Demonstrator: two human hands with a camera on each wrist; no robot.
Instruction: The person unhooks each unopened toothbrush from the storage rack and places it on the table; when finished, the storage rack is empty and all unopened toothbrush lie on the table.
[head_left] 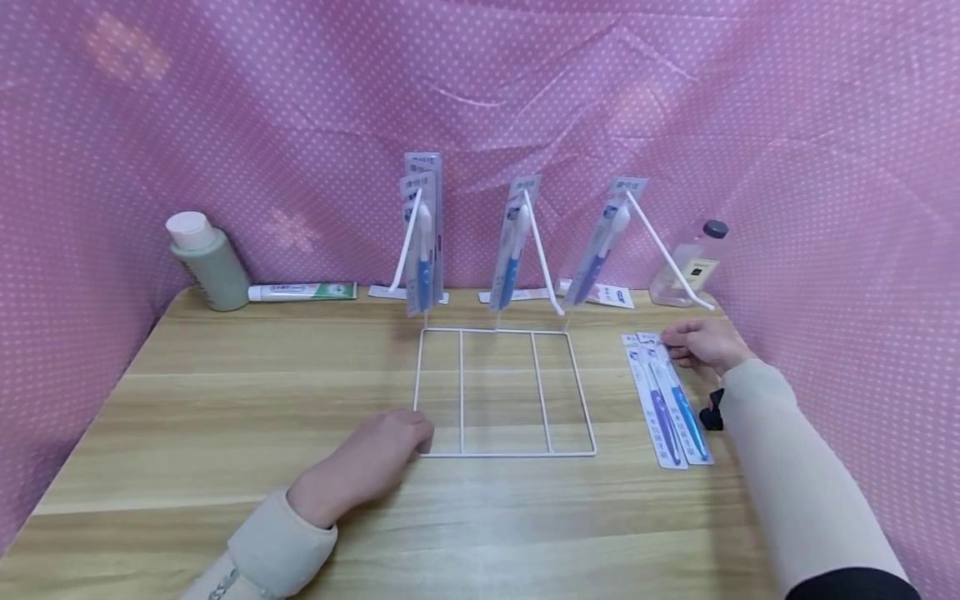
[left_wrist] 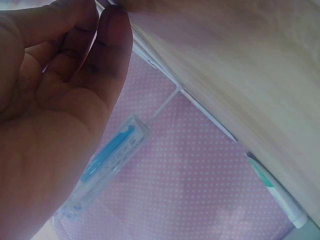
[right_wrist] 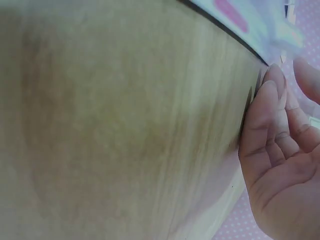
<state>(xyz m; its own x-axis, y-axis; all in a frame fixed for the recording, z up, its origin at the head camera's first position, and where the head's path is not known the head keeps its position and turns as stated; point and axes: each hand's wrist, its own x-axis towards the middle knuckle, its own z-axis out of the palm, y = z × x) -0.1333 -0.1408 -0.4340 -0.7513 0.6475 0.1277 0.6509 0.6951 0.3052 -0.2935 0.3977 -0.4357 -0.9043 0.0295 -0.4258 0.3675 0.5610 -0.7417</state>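
My left hand holds the front left corner of a white wire display rack. In the left wrist view, thumb and fingers come together at the wire. Packaged toothbrushes hang from the rack's three prongs: blue ones on the left prong, a blue one in the middle, a purple one on the right. On the table lie a packaged purple toothbrush and a packaged blue toothbrush, side by side. My right hand is at the blue one's top end, fingers loosely bent, thumb apart in the right wrist view.
Along the back stand a green bottle with a white cap and a clear bottle with a dark cap. A toothpaste tube and several flat packages lie between them. Pink dotted cloth surrounds the wooden table.
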